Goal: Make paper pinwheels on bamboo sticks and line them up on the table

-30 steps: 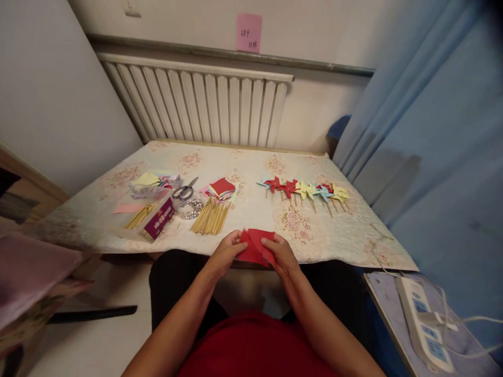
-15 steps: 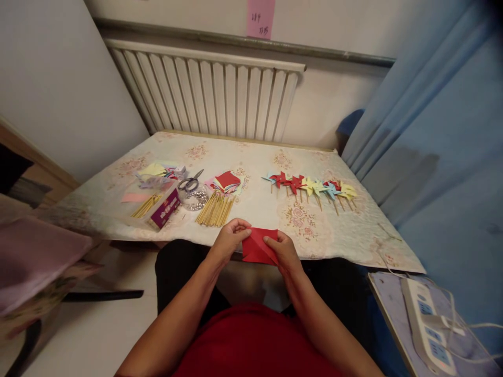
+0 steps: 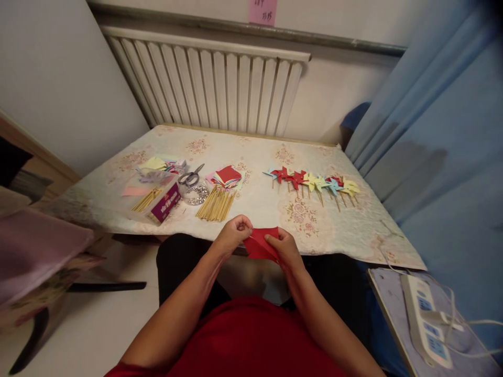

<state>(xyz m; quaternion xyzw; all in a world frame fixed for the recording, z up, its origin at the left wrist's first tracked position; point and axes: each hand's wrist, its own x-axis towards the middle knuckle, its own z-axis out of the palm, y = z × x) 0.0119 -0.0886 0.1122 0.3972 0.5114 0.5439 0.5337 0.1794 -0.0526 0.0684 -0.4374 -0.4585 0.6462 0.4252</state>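
A red paper square [image 3: 261,245] is held at the table's near edge between both of my hands. My left hand [image 3: 232,235] is curled closed and pinches its left corner. My right hand [image 3: 283,247] grips its right side with thumb and fingers pressed together. On the floral tablecloth [image 3: 275,209] beyond lie a bundle of wooden sticks [image 3: 217,203], a stack of coloured paper squares [image 3: 227,176] topped with red, and a row of finished paper pinwheels [image 3: 312,183] on sticks.
Scissors [image 3: 190,177] rest on a clear dish of pins [image 3: 195,195], beside a purple box [image 3: 165,201] and more sticks [image 3: 146,199]. A radiator [image 3: 212,86] backs the table. Blue curtain [image 3: 440,131] hangs right; a power strip [image 3: 422,319] lies lower right.
The left hand has closed tighter on the paper's corner and the red sheet is more folded and tilted. The view has shifted slightly downward.
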